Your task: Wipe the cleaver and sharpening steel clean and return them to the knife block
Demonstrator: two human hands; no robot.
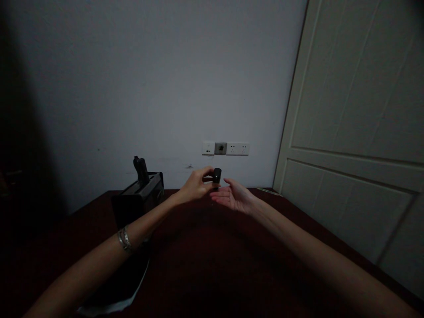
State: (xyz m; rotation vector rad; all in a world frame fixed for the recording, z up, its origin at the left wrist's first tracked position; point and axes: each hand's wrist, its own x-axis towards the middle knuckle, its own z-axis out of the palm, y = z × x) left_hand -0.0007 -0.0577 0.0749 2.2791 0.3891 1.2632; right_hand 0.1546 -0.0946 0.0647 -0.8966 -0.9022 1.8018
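My left hand (197, 184) is closed on a small black cylinder with a wider upper end (217, 173), pinched upright between thumb and fingers. Its exact kind cannot be made out in the dim light. Just to the right and a little lower, my right hand (232, 196) is open, palm turned up and fingers stretched toward the cylinder. I see nothing lying in that palm. Both hands are in the air over the dark red tabletop (212, 247). A metal bracelet (124, 239) circles my left wrist.
Left of my left forearm stands a dark box (132, 198), with a black handle-like piece (141, 170) rising from its top. A pale-edged dark item (134, 297) lies in front. Wall sockets (237, 149) are behind my hands; a panelled door (347, 176) borders the right.
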